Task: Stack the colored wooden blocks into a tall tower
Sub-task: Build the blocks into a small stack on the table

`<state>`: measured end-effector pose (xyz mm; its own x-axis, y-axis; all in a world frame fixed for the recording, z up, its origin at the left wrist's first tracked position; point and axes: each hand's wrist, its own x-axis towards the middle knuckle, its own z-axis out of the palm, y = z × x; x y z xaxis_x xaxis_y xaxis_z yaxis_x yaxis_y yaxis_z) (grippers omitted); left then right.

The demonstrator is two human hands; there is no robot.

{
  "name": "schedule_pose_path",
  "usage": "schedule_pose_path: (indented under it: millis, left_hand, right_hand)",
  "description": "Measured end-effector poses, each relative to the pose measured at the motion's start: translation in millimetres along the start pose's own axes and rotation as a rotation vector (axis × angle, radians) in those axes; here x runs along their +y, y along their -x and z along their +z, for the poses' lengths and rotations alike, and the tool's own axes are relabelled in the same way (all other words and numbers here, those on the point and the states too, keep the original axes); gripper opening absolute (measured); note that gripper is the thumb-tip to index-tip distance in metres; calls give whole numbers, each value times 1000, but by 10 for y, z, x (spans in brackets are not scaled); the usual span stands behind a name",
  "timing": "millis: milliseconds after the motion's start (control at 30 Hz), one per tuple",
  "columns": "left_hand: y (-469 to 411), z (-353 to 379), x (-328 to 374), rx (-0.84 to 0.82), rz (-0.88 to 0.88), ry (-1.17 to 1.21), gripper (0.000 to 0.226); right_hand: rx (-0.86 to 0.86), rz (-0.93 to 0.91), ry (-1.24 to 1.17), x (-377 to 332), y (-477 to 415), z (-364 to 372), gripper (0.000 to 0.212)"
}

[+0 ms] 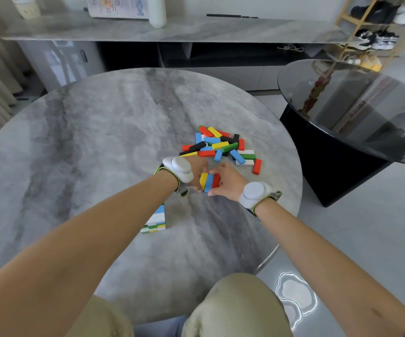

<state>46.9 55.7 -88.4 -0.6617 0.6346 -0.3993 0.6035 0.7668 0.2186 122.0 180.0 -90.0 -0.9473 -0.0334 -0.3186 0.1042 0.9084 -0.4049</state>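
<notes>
Blocks [220, 147] are lying heaped on the table [99, 130], with the started tower [157, 221] standing nearer, partly under the left forearm. The left hand [197, 172] and right hand [229, 183] are pinching a yellow-blue-red row [210, 182] between curled fingers [217, 169], squaring a layer; next, it is probably needing a level carry onto the tower.

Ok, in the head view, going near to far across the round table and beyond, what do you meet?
Started tower → yellow, blue and red blocks gripped between left hand and right hand → loose block pile → pale bottle on the far shelf.
</notes>
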Motion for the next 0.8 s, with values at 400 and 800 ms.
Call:
schedule_pose_path:
  millis: [400,800]
  left_hand:
    - [-56,42,-9,47,7,16,68]
    - [-79,79,8,71,-1,57,63]
  right_hand:
    - [67,36,-55,57,-35,74,69]
    - [104,40,-58,134,-26,57,61]
